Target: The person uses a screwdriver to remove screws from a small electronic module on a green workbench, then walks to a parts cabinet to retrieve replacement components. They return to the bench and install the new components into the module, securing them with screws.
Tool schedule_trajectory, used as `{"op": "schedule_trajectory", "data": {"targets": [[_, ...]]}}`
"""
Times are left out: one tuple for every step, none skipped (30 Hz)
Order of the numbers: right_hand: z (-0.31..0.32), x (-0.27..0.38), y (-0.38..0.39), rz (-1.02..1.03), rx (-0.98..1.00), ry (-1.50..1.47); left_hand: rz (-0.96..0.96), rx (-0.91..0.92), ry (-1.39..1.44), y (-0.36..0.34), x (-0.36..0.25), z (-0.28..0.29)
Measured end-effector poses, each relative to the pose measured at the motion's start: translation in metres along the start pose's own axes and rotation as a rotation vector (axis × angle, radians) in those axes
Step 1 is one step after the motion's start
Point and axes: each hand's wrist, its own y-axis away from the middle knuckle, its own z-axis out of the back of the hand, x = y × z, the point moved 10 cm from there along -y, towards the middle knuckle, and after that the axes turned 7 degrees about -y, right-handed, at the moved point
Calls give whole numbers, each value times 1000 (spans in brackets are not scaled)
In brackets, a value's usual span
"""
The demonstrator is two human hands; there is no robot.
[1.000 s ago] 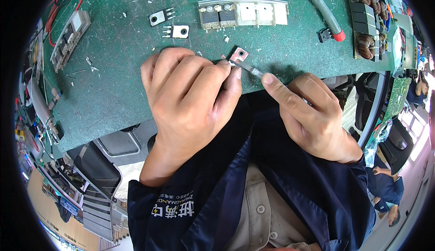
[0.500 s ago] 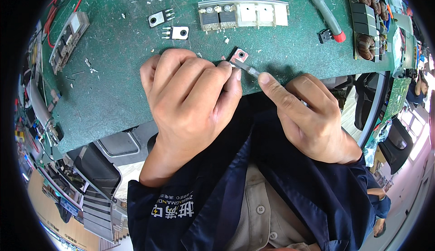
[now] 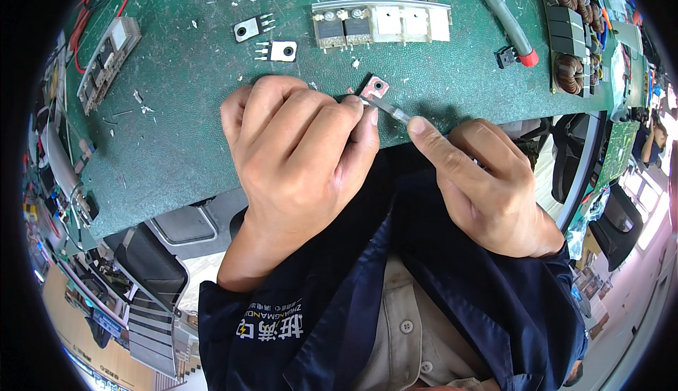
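Observation:
My left hand [image 3: 300, 140] pinches a small power transistor [image 3: 377, 85] between thumb and forefinger, close to the near edge of the green bench. Patchy pinkish residue covers its upturned face around the mounting hole, and its lower end is hidden by my fingertips. My right hand [image 3: 484, 176] is closed round a craft knife [image 3: 397, 113], forefinger stretched along it. The knife's flat blade lies against the transistor's face, beside my left thumb. Beyond my left hand lie two loose transistors, one with a dull face [image 3: 248, 29] and one with a bright metal face [image 3: 284, 51].
A metal heatsink bar [image 3: 381, 24] with transistors and white pads lies ahead. To the right are a grey tube tool with a red end [image 3: 505, 20] and a board with copper coils [image 3: 568, 31]. Another heatsink assembly [image 3: 109, 59] stands left, near red wires. White scraps dot the green mat [image 3: 183, 130].
Both hands, the transistor and the knife have barely shifted in the picture. The blade still rests on the transistor's face. At the far right, a person in the background has moved mostly out of view.

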Motion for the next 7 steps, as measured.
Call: {"op": "schedule_trajectory", "data": {"targets": [[0,0,0,-13,2,1,3,3,1,0,0,0],[0,0,0,-14,2,-3,5,6,-4,0,0,0],[-1,0,-1,-21,3,-6,7,7,2,0,0,0],[-1,-1,-1,-30,5,-6,8,9,2,0,0,0],[-1,-1,-1,-30,11,-10,8,9,-4,0,0,-1],[-1,-1,-2,-33,17,-12,11,11,3,0,1,-1],[-1,-2,-2,-39,24,-12,12,12,5,-1,1,-2]]}}
